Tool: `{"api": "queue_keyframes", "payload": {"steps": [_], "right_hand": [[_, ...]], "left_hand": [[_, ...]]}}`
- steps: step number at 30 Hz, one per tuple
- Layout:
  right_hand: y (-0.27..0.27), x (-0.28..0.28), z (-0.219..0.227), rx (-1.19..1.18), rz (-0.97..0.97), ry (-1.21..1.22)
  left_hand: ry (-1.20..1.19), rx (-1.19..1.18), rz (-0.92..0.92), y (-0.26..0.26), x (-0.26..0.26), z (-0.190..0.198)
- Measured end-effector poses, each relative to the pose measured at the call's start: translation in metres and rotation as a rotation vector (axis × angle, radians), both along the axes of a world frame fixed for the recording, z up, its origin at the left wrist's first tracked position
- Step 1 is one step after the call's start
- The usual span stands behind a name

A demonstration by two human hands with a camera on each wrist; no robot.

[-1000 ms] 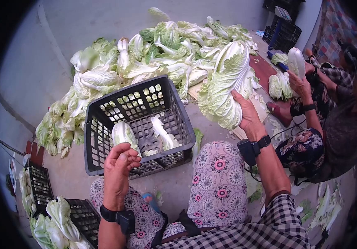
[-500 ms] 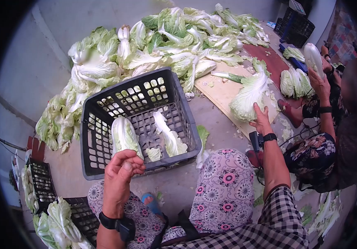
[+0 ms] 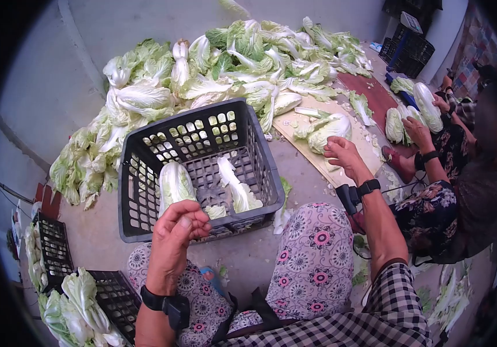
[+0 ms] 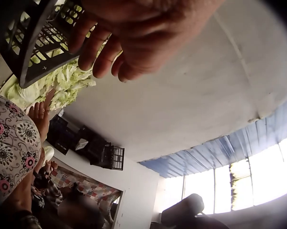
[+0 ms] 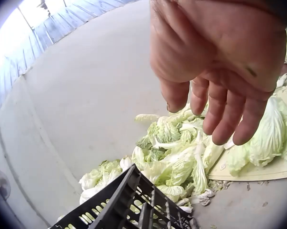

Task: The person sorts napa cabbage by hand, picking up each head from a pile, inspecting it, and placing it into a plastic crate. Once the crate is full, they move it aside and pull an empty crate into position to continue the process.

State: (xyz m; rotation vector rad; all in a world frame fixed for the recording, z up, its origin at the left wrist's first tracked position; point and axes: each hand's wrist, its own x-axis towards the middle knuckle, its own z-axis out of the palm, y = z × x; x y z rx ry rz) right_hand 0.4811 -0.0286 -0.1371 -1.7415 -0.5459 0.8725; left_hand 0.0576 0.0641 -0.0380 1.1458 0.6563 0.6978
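In the head view my left hand (image 3: 174, 246) hangs over the near rim of a black plastic crate (image 3: 276, 191), fingers loosely curled around nothing. A whole napa cabbage (image 3: 174, 180), a long leaf piece (image 3: 238, 188) and a small scrap lie inside the crate. My right hand (image 3: 348, 159) hovers beside a leafy cabbage (image 3: 329, 133) that rests on a pale board (image 3: 305, 151). Nothing is between its relaxed fingers (image 5: 222, 112) in the right wrist view. The left wrist view shows the left palm empty.
Behind the crate a large heap of cabbages and leaves (image 3: 213, 75) lines the wall. On the right a seated person (image 3: 479, 173) holds a trimmed cabbage (image 3: 427, 107). Cabbage-filled crates (image 3: 106, 301) stand at the lower left. Leaf scraps (image 3: 452, 289) litter the floor.
The right hand lowered a large leafy cabbage onto the board, let go and drew back a little. My left hand stayed near the crate's rim. The other person's cabbage has tilted.
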Motion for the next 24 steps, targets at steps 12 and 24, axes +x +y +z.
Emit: {"api": "queue_keyframes", "payload": {"steps": [12,24], "right_hand": [[0.04,-0.097,0.101,0.085,0.537,-0.383],[0.068,-0.098,0.083,0.115,0.7,-0.385]], "left_hand": [[-0.185,0.185,0.08,0.038,-0.079,0.056],[0.123,-0.07,0.274,0.171,-0.076,-0.006]]}}
